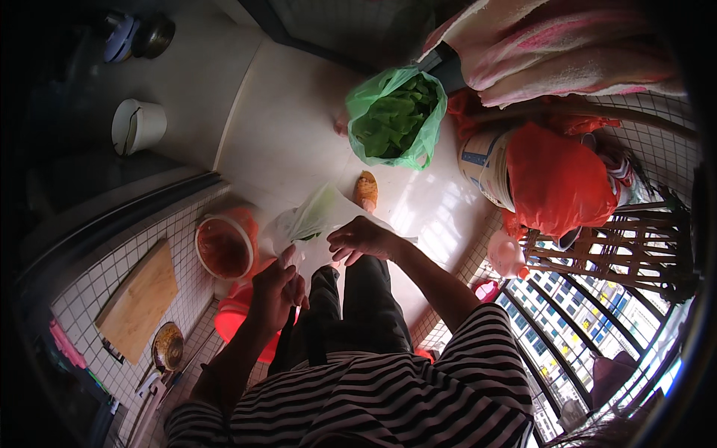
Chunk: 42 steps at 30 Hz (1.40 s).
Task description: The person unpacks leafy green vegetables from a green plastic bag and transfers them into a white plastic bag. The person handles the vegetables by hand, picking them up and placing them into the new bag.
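Observation:
My left hand pinches the rim of a thin translucent plastic bag in front of my legs. Some green leaf shows low inside the bag. Over the bag's near right side hovers my right hand, palm down with bent fingers apart and nothing visible in them; whether it touches the plastic is unclear. Farther ahead, a green plastic bag stands with its mouth wide, full of leafy greens. An orange slipper on a foot is between the two bags.
At left are a lined bucket, a red plastic basin and a wooden cutting board against tiles. A bucket beside a red plastic bag stands at right, near a barred window. A towel hangs upper right.

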Each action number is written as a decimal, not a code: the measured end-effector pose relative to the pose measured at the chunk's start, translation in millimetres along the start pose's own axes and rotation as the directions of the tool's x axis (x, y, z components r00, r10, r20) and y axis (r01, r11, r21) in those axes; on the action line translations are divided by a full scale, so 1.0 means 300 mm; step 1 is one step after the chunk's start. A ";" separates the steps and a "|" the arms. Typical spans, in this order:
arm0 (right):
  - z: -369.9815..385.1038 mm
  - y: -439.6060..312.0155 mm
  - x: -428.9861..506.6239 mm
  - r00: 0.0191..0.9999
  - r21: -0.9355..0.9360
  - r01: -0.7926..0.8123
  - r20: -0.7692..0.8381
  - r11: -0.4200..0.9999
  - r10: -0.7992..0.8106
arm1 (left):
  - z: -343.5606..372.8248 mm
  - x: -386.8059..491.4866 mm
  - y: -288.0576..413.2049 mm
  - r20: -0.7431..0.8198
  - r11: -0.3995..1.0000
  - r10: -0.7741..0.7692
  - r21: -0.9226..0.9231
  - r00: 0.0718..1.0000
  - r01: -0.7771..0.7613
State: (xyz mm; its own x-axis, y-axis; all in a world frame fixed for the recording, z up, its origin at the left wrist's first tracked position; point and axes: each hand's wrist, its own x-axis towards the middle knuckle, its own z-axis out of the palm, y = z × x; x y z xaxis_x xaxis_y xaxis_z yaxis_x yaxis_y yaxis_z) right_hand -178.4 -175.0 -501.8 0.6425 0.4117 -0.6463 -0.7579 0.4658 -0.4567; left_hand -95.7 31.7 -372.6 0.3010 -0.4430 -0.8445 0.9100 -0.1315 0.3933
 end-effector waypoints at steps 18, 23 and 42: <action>-1.166 -0.329 0.673 0.540 -0.991 -0.049 0.076 -0.122 -0.838 | -0.042 0.126 -0.097 -0.204 0.988 0.014 -0.148 0.979 -0.045; -1.046 -0.322 0.545 0.374 -0.924 -0.280 -0.356 0.262 -0.856 | -0.068 0.107 -0.110 -0.275 0.989 0.019 -0.134 0.961 -0.058; -1.015 -0.384 0.490 0.603 -0.815 -0.516 -0.127 -0.263 -0.788 | -0.044 0.174 -0.111 -0.317 0.994 -0.017 -0.110 0.948 -0.019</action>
State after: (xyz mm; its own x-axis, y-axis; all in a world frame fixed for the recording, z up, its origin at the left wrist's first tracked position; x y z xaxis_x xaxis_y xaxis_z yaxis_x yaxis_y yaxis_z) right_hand -31.1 -406.6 -730.2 0.9699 -0.2185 -0.1075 -0.2243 -0.9735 -0.0451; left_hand -106.7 24.6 -434.6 0.3600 -0.1366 -0.9229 0.9301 -0.0244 0.3664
